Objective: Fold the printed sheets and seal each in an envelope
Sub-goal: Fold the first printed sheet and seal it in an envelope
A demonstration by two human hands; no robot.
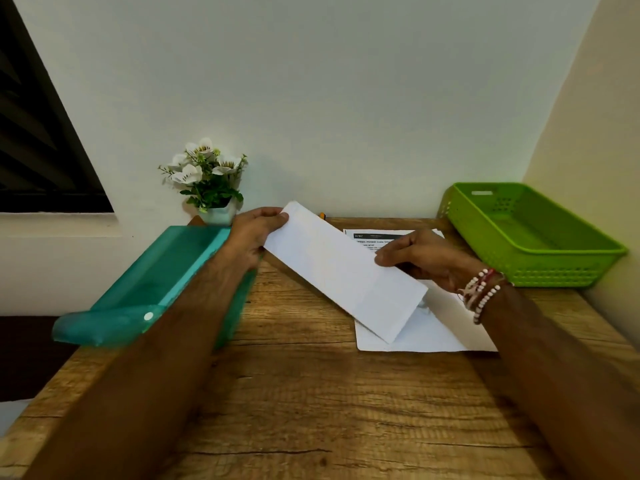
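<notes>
A long white envelope [341, 271] is held tilted above the wooden table [294, 393], its far end up and to the left. My left hand [254, 237] pinches that upper left end. My right hand [426, 258] grips the envelope's right edge near the middle, with beaded bracelets on the wrist. Under the envelope a stack of printed sheets [426, 330] lies flat on the table, with black print showing at its far edge. Whether anything is inside the envelope cannot be seen.
A teal plastic folder [149, 289] with a snap button lies at the table's left side, overhanging the edge. A green plastic basket [526, 237] stands at the back right. A small pot of white flowers [207, 181] stands against the wall.
</notes>
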